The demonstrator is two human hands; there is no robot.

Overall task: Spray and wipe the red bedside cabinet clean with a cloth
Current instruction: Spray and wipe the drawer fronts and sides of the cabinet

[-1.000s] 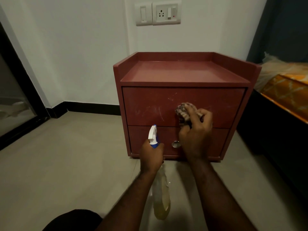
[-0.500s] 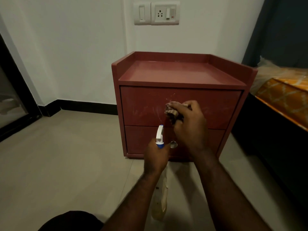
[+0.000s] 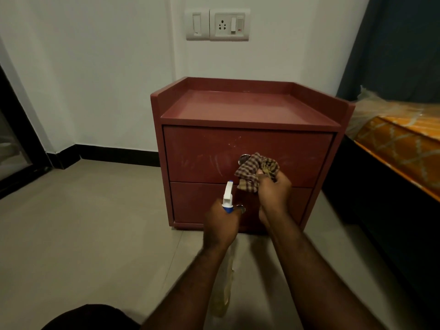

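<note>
Plainly, the red bedside cabinet (image 3: 250,110) stands on the tiled floor (image 3: 95,222), a rigid, heavy-looking box that should stay put under pressure, its smooth upper drawer front (image 3: 202,153) streaked with pale smears. The spray bottle (image 3: 228,197), likely light plastic, hangs below the left hand (image 3: 222,225), whose grip wraps its neck under the trigger, the sensible place to hold it. The checked cloth (image 3: 250,175), soft and limp, is bunched in the grip of the right hand (image 3: 273,194) just beside the drawer knob (image 3: 243,158), and probably works best wadded into a pad.
</note>
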